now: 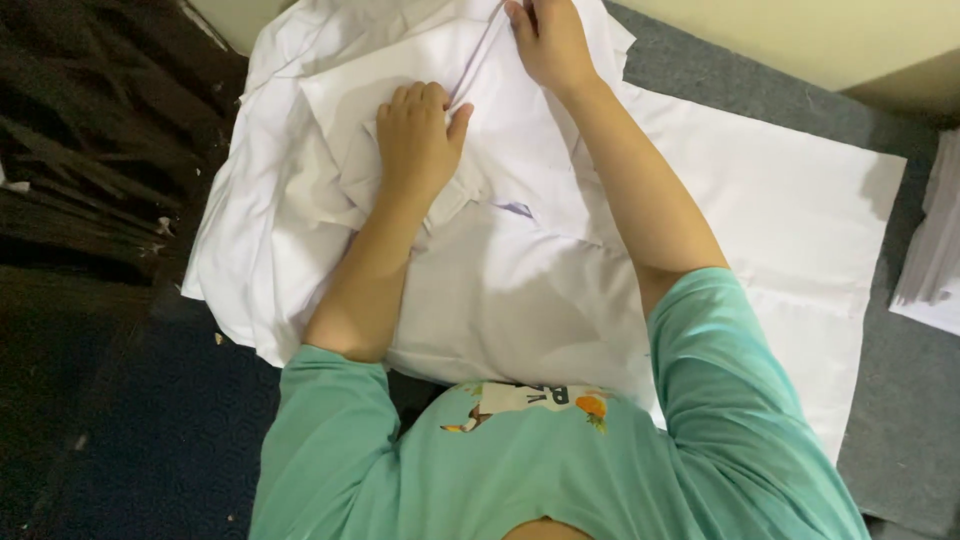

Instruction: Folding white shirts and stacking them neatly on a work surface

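Observation:
A crumpled white garment (500, 270) lies spread over a grey surface in front of me. My left hand (417, 140) rests flat on its upper part, fingers together, pressing the cloth down beside a raised seam. My right hand (548, 42) is at the top edge of the frame, fingers pinched on a fold of the same white garment along that seam. Both forearms reach forward from mint-green sleeves (740, 400).
A flat white sheet (800, 210) lies to the right under the garment on the grey pad (900, 400). A stack of white cloth (935, 260) sits at the far right edge. Dark floor and dark slatted items (80, 150) fill the left side.

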